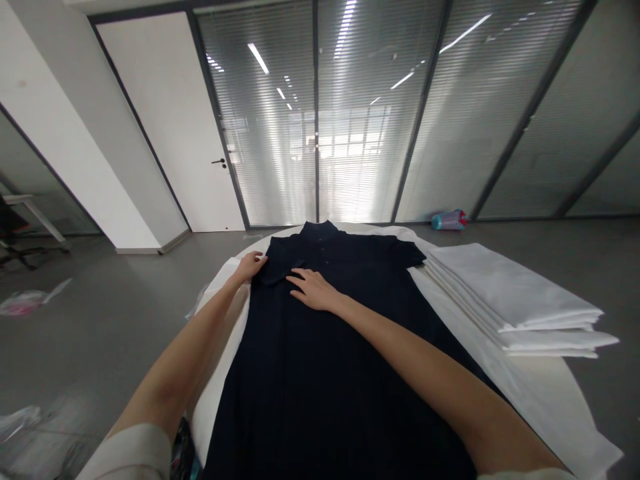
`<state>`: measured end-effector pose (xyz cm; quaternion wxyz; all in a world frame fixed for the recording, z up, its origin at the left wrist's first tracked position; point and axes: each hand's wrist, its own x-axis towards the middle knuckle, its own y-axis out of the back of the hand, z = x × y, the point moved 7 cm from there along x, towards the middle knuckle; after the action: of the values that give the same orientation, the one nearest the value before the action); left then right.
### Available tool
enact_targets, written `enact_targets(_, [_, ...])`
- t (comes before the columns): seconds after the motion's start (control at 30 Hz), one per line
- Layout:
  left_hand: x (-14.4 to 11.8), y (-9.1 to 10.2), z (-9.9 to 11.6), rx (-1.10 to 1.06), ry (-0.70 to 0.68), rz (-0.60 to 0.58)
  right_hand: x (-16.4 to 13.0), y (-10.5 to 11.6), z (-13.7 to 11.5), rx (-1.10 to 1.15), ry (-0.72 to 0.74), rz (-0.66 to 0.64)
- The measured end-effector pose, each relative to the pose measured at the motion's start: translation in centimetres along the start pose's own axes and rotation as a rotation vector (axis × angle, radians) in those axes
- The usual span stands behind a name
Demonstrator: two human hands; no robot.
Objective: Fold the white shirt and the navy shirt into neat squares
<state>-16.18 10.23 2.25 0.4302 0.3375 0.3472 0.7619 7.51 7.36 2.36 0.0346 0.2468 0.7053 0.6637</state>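
Probably soft and light, best taken at the sleeve, the navy shirt lies on the white table under my splayed, empty right hand, my left hand at that sleeve, grip unclear.

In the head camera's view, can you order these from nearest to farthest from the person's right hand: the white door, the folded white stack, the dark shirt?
1. Dark shirt: directly under the right hand.
2. Folded white stack: off to the shirt's right.
3. White door: back left, well beyond the shirt.
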Motion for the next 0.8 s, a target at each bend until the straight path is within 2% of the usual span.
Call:
enact_targets(0.27, [0.2, 0.7, -0.6, 0.03, -0.001, -0.041, 4.3, 0.0, 0.6, -0.19, -0.179, 0.121])
enact_targets(0.5, [0.5, 0.1, -1.0, -0.012, -0.024, -0.05, 3.7, 0.2, 1.3, -0.228, -0.364, 0.271])
enact_targets(0.63, [0.5, -0.3, -1.0, -0.063, -0.032, -0.05, 3.0, 0.6, 2.1, -0.216, -0.441, 0.244])
enact_targets(0.8, [0.2, -0.6, -0.7, -0.043, -0.084, -0.092, 3.2, 0.6, 1.7, -0.17, -0.34, 0.169])
